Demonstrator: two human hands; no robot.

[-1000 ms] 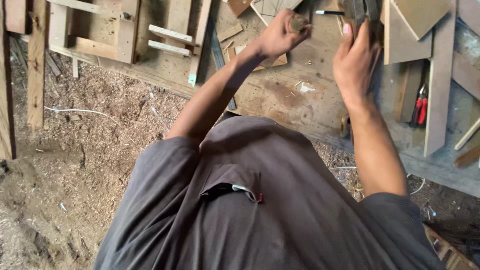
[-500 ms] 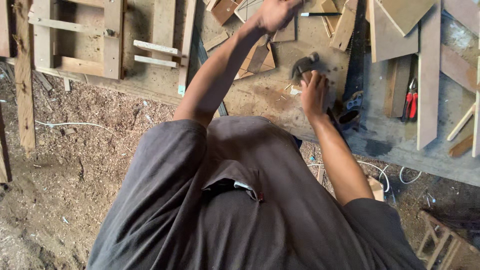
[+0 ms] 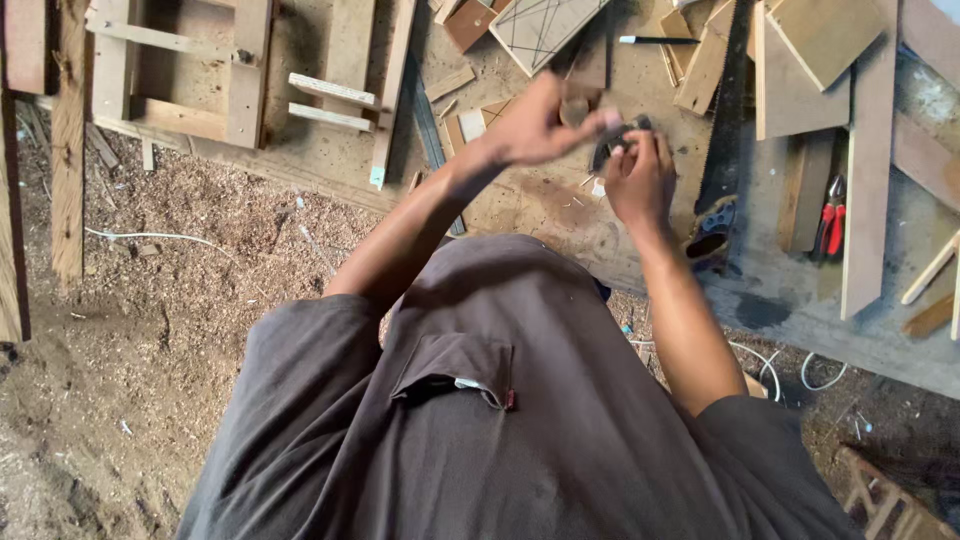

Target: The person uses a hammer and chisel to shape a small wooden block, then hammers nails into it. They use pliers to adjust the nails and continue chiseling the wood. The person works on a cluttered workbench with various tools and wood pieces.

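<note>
Above bench [image 3: 560,215] — left hand [image 3: 535,125] pinches small wood block [image 3: 574,108]; right hand [image 3: 640,180] just beside grips dark tool [image 3: 612,145].

No packages, labels, signs or screens show anywhere on this cluttered woodworking bench.

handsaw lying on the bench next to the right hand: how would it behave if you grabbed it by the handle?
The handsaw has a long thin dark blade, so it would probably flex and wobble if lifted by the handle near the right hand. It lies flat, so it should slide rather than roll. Its blade looks wedged between wood offcuts, so it may snag.
</note>
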